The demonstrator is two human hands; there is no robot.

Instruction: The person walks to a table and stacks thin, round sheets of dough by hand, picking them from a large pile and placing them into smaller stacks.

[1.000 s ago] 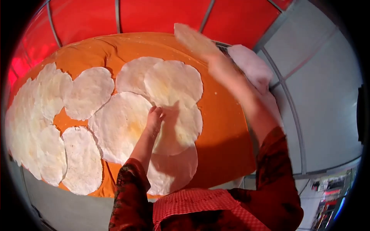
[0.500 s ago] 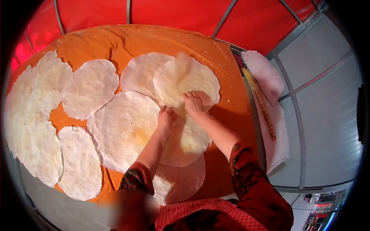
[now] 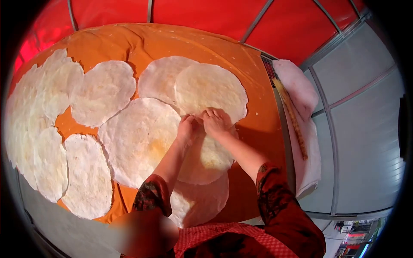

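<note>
while both hands [image 3: 205,124] touch, they press one flatbread [image 3: 211,91].

No readable text, label or number anywhere.

Spread across the cloth [image 3: 254,129], overlapping rounds. At the middle, side by side, left hand [image 3: 187,127] and right hand [image 3: 217,122], touching the far round [image 3: 211,88] at 12 o'clock, above the near round [image 3: 208,157] at 6. At 9, the left round [image 3: 137,137]; beyond it, a row of rounds [image 3: 34,116]. At 3, off the cloth, a stick [image 3: 292,116] on a towel [image 3: 297,86].
</note>
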